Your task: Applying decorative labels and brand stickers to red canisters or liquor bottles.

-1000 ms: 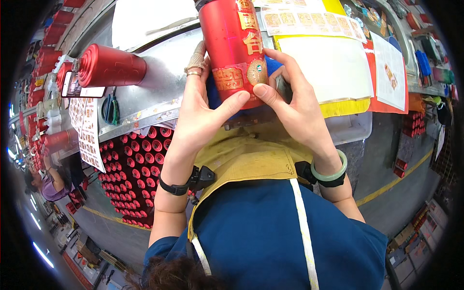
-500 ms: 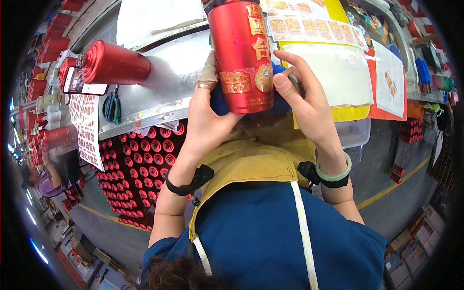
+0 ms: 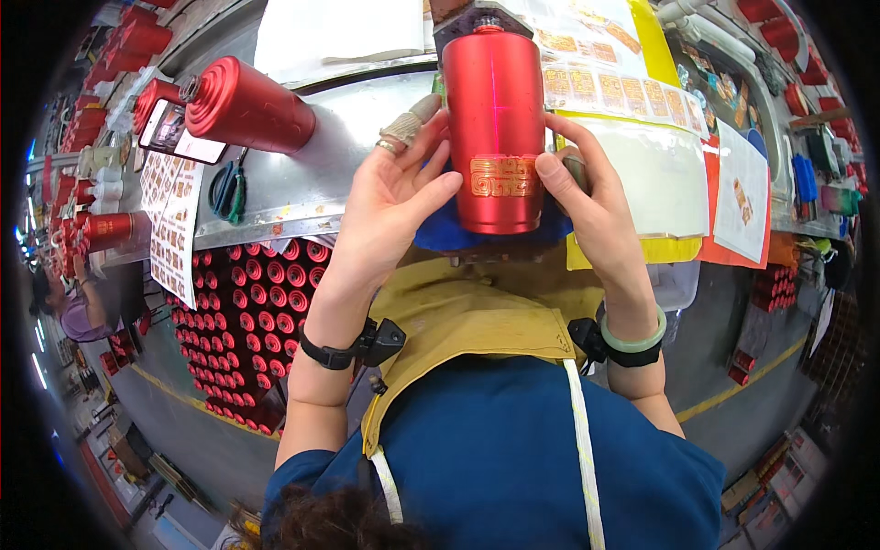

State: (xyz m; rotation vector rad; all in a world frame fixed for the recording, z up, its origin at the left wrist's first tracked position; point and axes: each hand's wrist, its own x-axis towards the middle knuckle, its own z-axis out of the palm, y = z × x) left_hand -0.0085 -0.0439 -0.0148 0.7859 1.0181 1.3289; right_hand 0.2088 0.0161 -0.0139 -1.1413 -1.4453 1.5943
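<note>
A red bottle [image 3: 495, 110] with a dark neck and a gold patterned label [image 3: 504, 177] near its base lies in front of me, over a blue support [image 3: 440, 236]. My left hand [image 3: 394, 188] is just left of it, open with fingers apart; the thumb points toward the bottle's lower side. A beige cover wraps one finger. At the bottle's right edge is my right hand [image 3: 591, 188], its thumb and index fingertips touching or very near the red surface. Its fingers are spread, not wrapped round the bottle, and some are partly hidden.
Another red bottle [image 3: 252, 105] stands on the metal table [image 3: 339, 119] at left, beside a phone [image 3: 179, 133] and dark scissors [image 3: 226, 191]. Gold sticker sheets [image 3: 628, 94] and white sheets [image 3: 651, 174] lie at right. Several red bottles [image 3: 266, 302] fill the floor space below. Someone in purple [image 3: 87, 312] works far left.
The bottle has turned: the gold lettering and round emblem no longer show. It appears farther right and lower in view. My left hand has come off its side; my right thumb has reached its edge.
</note>
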